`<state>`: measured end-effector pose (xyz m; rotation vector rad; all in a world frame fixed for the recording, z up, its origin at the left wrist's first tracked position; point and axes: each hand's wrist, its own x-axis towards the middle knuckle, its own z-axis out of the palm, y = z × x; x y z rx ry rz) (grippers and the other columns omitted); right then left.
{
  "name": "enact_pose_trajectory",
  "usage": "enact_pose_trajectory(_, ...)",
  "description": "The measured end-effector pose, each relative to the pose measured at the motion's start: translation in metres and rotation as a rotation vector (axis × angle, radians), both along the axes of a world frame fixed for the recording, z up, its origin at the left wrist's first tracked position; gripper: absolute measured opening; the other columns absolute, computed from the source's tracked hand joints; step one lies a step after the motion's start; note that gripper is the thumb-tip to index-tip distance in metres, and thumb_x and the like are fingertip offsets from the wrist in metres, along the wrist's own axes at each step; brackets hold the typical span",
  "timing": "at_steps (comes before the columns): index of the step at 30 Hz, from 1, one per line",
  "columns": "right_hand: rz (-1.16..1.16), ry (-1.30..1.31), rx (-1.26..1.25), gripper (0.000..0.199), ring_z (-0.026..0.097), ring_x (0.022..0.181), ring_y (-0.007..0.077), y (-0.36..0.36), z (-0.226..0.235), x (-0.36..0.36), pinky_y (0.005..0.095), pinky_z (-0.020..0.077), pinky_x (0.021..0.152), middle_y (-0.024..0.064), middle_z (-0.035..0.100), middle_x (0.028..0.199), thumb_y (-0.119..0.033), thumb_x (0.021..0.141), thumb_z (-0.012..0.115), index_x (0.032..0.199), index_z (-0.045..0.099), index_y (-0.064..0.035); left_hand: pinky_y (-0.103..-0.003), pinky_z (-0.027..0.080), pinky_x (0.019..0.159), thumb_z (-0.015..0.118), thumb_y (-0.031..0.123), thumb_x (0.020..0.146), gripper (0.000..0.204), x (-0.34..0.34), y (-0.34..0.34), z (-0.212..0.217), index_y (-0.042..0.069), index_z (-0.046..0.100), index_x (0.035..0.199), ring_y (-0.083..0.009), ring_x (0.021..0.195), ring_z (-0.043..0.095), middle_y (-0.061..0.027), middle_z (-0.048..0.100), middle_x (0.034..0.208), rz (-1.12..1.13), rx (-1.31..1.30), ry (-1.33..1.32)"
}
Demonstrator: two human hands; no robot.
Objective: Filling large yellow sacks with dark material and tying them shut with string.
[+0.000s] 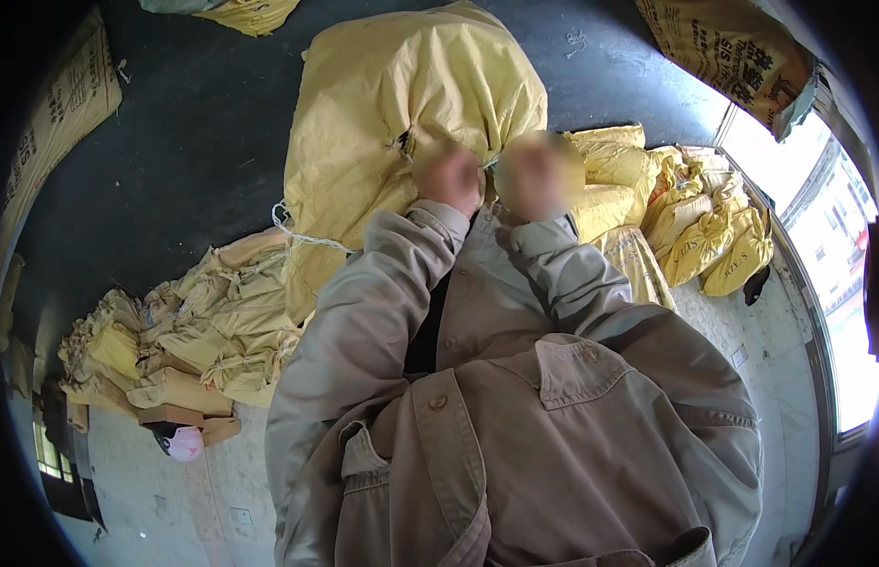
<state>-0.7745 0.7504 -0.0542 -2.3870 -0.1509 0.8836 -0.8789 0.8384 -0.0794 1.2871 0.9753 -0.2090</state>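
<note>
A large, full yellow woven sack [416,85] stands in front of me on a dark surface [203,113]. Both of my hands are at its near side, close together at chest height. My left hand [455,184] is against the creased sack cloth, just right of a small dark gap [403,142]. My right hand [542,178] is at the sack's near right edge. Between them shows a short bit of white string [491,163]. Blur covers the fingers of both hands, so their grip is hidden. A loose white cord [312,239] hangs by the sack's lower left side.
Piles of folded tan sacks [227,317] lie at left. On the right are several yellow bags [714,241] beside a bright glass door [841,255]. Printed sacks hang or lean at the upper right [732,57] and far left [66,113]. A pink-and-black object [182,442] rests on the pale floor.
</note>
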Motion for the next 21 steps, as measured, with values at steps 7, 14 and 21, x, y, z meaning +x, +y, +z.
enact_pose_trajectory(7, 0.584, -0.370, 0.094, 0.011, 0.052, 0.064, 0.0196, 0.065, 0.062, 0.042, 0.0282, 0.0435, 0.057, 0.0120, 0.053, 0.077, -0.008, 0.070, 0.064, 0.073, 0.057, -0.0006, -0.035, 0.045, 0.075, 0.056, 0.004, 0.073, 0.025, -0.020, 0.054, 0.100, 0.001, 0.056, 0.098, -0.0323, 0.087, 0.056, -0.0182, 0.058, 0.092, -0.026, 0.425, -0.269)
enact_pose_trajectory(14, 1.141, 0.260, 0.106, 0.028, 0.057, 0.064, 0.0183, 0.145, 0.058, -0.064, 0.0286, 0.0445, 0.057, 0.0080, 0.059, 0.073, -0.031, 0.072, 0.065, 0.078, 0.061, -0.0043, -0.031, 0.044, 0.074, 0.069, 0.010, 0.067, 0.043, -0.147, 0.086, 0.163, 0.001, 0.053, 0.106, -0.0276, 0.084, 0.055, -0.0141, 0.057, 0.091, 0.308, 0.743, 0.236)
enact_pose_trajectory(21, 0.564, 0.991, 0.343, 0.034, 0.057, 0.063, 0.0152, 0.158, 0.021, -0.074, 0.0282, 0.0453, 0.059, 0.0061, 0.059, 0.069, -0.034, 0.079, 0.057, 0.082, 0.059, -0.0008, -0.025, 0.043, 0.054, 0.068, 0.015, 0.072, 0.032, -0.173, 0.029, 0.083, 0.000, 0.057, 0.098, -0.0151, 0.063, 0.053, -0.0087, 0.058, 0.079, 1.117, 0.384, 0.073)
